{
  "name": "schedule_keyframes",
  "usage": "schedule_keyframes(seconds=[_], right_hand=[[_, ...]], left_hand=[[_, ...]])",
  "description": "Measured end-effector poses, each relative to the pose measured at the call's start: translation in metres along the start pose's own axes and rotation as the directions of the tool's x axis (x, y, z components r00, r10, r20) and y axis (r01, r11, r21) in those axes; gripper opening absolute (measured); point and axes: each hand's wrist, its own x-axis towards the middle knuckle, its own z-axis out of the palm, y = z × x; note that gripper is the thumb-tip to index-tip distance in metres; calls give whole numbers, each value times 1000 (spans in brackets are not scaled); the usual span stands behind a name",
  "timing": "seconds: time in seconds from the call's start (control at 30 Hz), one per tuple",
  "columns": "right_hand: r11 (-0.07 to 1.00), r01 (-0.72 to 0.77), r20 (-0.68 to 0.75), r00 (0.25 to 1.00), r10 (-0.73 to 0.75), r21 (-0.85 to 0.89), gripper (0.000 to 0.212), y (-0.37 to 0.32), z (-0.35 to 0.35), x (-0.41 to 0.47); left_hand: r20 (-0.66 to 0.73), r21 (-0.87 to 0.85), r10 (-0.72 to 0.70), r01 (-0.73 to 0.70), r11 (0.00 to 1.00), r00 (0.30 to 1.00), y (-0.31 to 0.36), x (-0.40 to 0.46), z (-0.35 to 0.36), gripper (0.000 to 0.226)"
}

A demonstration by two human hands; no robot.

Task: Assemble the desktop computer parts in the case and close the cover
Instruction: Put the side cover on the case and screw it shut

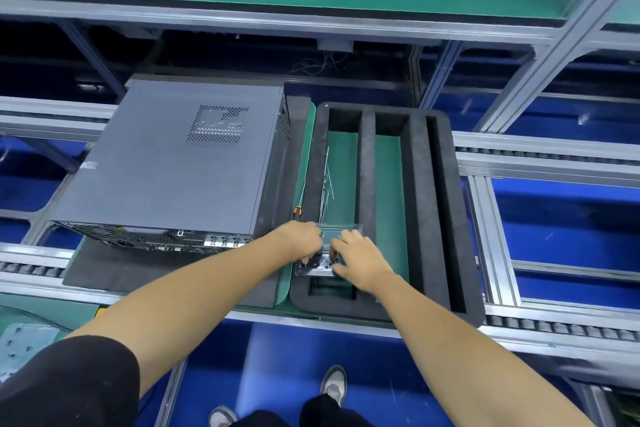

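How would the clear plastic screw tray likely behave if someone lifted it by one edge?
The clear plastic tray looks thin, so it would probably flex. It seems light, likely sliding easily on the foam insert. The small dark screws lie loose inside and could roll or spill if it tilts.
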Motion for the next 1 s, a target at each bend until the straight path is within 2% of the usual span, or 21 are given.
schedule_keyframes(seconds=[0.13, 0.23, 0.43, 0.6, 0.83, 0.93, 1.0], right_hand=[[1000, 10, -10, 1000, -10, 9, 19, 0, 1, 0], [1000, 12, -10, 1000, -12, -7, 20, 1, 2, 1], [999, 13, -39, 999, -14, -32, 20, 0, 3, 1], [999, 0, -41, 999, -2, -49, 21, -2, 4, 2], [999, 8, -46, 999, -9, -33, 18, -2, 4, 2], [1000, 8, -44, 999, -9, -24, 18, -2, 4, 2], [1000, 8, -48, 999, -9, -24, 18, -2, 5, 1]], left_hand=[[-50, 20, 16, -15, 1000, 999, -1, -5, 8, 26], [-53, -1, 50, -50, 999, 997, -4, -10, 4, 16], [30, 45, 11, -13, 999, 999, 1, -13, -9, 19], [76, 30, 41, -44, 999, 996, 5, -9, -14, 18], [-9, 96, 109, -108, 989, 994, 1, -13, 3, 23], [-45, 49, 108, -105, 993, 993, -3, -17, 5, 19], [-64, -49, 74, -77, 996, 995, -3, -19, 0, 15]])
